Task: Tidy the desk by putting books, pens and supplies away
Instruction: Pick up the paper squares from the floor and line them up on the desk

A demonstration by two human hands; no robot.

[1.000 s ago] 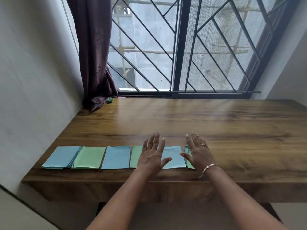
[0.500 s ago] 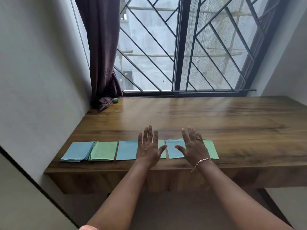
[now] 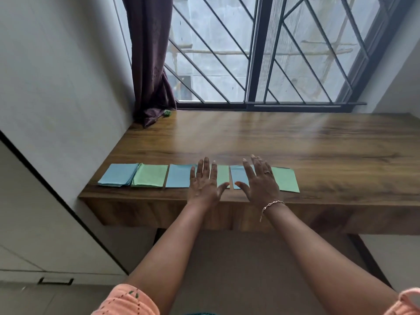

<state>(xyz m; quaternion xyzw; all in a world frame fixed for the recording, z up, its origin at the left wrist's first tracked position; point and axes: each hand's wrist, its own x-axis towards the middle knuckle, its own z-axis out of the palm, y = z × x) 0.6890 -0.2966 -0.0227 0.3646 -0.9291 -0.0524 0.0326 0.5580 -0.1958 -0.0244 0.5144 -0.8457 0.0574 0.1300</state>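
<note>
Green sheet [image 3: 287, 181] at right is now uncovered. Left hand [image 3: 205, 185] and right hand [image 3: 261, 183] are spread flat, gripping nothing, over the sheets [image 3: 179, 178], rowed crosswise along the near edge of the desk [image 3: 295, 142]; most lie nearer the left hand.

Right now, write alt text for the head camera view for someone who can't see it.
A person's left hand and right hand, fingers spread, reach over a row of six alternating blue and green paper stacks along the near edge of a wooden desk. Behind stand a barred window and a dark curtain.
</note>
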